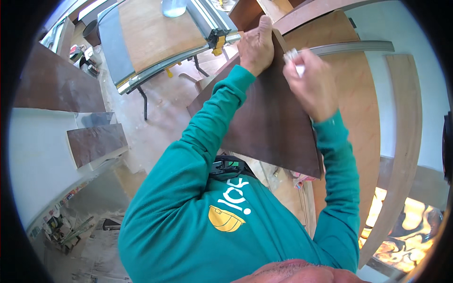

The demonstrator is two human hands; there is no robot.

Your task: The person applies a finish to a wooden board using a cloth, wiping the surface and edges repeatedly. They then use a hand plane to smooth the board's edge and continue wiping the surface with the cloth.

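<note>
A dark brown wooden board [269, 122] stands tilted in front of me. My left hand [256, 49] grips its upper edge, thumb up along the rim and fingers over the side. My right hand [312, 85] is closed round a small whitish thing [291, 55] that pokes out between thumb and fingers. I cannot make out its kind, as the hand covers most of it. This hand is slightly smeared and held close to the board's right-hand edge.
At the upper left stands a folding workbench [155, 37] with a wooden top, metal rails and a clear container [174, 7]. Larger light-brown panels [351, 108] lean at the right, beside a long plank [401, 108]. Dark boards [56, 85] rest at the left, with clutter [66, 228] below.
</note>
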